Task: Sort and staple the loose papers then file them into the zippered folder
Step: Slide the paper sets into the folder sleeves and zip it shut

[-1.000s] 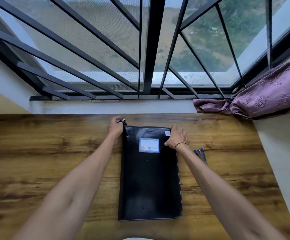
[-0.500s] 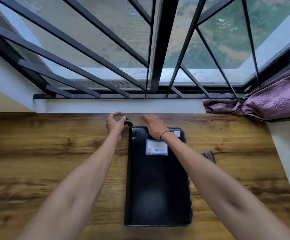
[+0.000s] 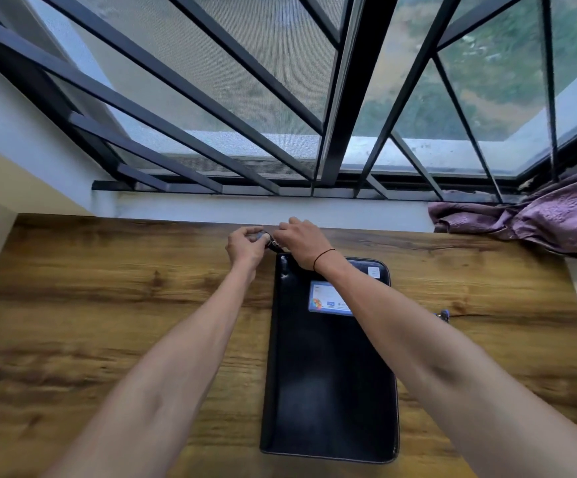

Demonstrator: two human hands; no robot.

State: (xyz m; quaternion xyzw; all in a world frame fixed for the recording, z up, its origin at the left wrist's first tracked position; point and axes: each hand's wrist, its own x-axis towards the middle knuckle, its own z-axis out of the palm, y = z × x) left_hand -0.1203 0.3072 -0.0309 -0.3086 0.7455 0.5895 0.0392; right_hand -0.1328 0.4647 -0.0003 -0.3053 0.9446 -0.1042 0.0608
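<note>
A black zippered folder (image 3: 328, 374) lies flat on a wooden desk (image 3: 107, 322), its long side running from near to far, a little right of the desk's middle. A blue and white label (image 3: 328, 300) shows on its far half, partly covered by the right forearm, and a small white sticker (image 3: 373, 272) sits by its far right corner. Both hands meet at the folder's far left corner, close by the wall under the window. The left hand (image 3: 245, 244) is curled, its fingers pinched on a small dark piece at that corner, most likely the zip pull (image 3: 272, 243), though it is too small to tell for sure. The right hand (image 3: 302, 239) reaches across the folder's far edge with its fingers bent down just beside the left hand's; whether it grips anything cannot be told. A thin dark band (image 3: 323, 258) circles the right wrist. To the right of the folder, mostly hidden behind the right forearm, the tip of a small blue thing (image 3: 443, 313) lies on the desk. A purple curtain (image 3: 538, 219) is bunched on the sill at the far right, under the dark window bars (image 3: 342, 98).
</note>
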